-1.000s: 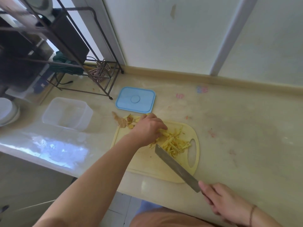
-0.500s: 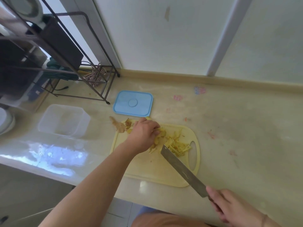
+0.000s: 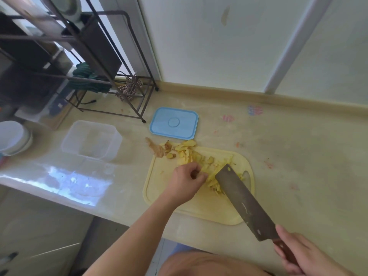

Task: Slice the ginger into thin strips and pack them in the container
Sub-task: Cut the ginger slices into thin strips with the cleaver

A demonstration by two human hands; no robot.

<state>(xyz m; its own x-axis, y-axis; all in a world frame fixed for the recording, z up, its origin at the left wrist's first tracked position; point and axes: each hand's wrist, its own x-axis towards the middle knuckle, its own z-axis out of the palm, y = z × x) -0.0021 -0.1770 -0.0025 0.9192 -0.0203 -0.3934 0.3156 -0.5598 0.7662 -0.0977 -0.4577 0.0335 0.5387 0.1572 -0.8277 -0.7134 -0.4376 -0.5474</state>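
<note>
A yellow cutting board [image 3: 201,208] lies at the counter's front edge. Ginger strips [image 3: 217,170] are heaped on its middle, with ginger peel and scraps [image 3: 179,150] at its far left corner. My left hand [image 3: 186,182] sits on the board with curled fingers gathering strips against the blade. My right hand [image 3: 304,257] grips the wooden handle of a cleaver [image 3: 243,202], its broad blade tilted with the tip among the strips. A clear empty plastic container [image 3: 90,140] stands left of the board. Its blue lid [image 3: 174,123] lies flat behind the board.
A dark metal rack [image 3: 83,62] with cloths and appliances fills the back left. White bowls [image 3: 12,138] sit at the far left edge. The wall and its raised ledge [image 3: 239,94] run along the back. Stained counter [image 3: 298,156] spreads right of the board.
The cleaver's blade has tilted flatter and slid into the strip pile. My left hand has moved nearer and right, off the scraps, pulling strips toward the blade.
</note>
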